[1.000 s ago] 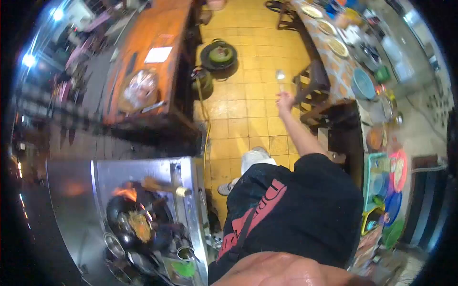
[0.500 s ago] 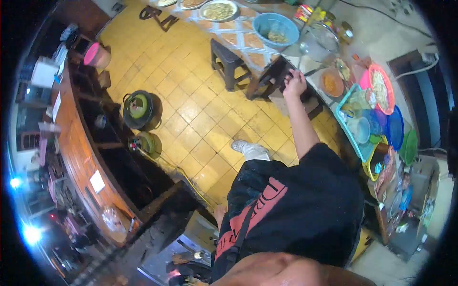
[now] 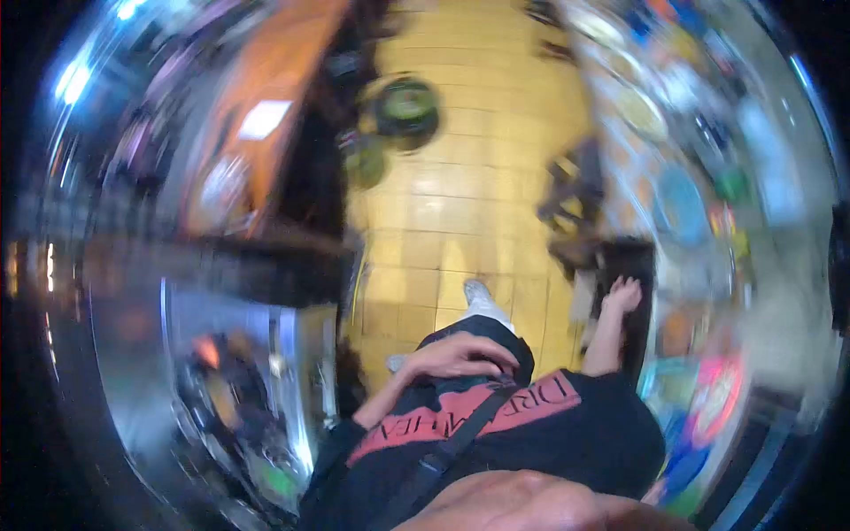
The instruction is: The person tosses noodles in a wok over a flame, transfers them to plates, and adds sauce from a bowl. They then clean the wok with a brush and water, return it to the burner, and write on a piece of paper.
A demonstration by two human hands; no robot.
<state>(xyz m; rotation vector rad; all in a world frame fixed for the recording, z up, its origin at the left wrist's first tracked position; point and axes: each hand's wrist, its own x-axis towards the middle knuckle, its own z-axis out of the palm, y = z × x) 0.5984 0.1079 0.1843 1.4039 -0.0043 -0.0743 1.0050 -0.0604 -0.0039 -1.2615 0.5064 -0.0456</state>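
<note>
- Covering part of the black cloth shirt with its pink lettered band, the left hand has loosely bent fingers; I cannot tell whether they grip anything.
- Running diagonally down the shirt is the narrow black strap, its upper end just beside the left fingertips.
- Ahead of the shirt, towards its right side, the right hand shows half-curled, blurred fingers; I cannot tell whether they hold anything.
- Left of the shirt, 1 round black wok sits on the silver metal surface, orange flame at its edge.
- Well ahead of the shirt, 1 round black basin stands on the yellow tiled floor.
- Ahead and right of the shirt, 1 round pale-blue tub appears blurred.
</note>
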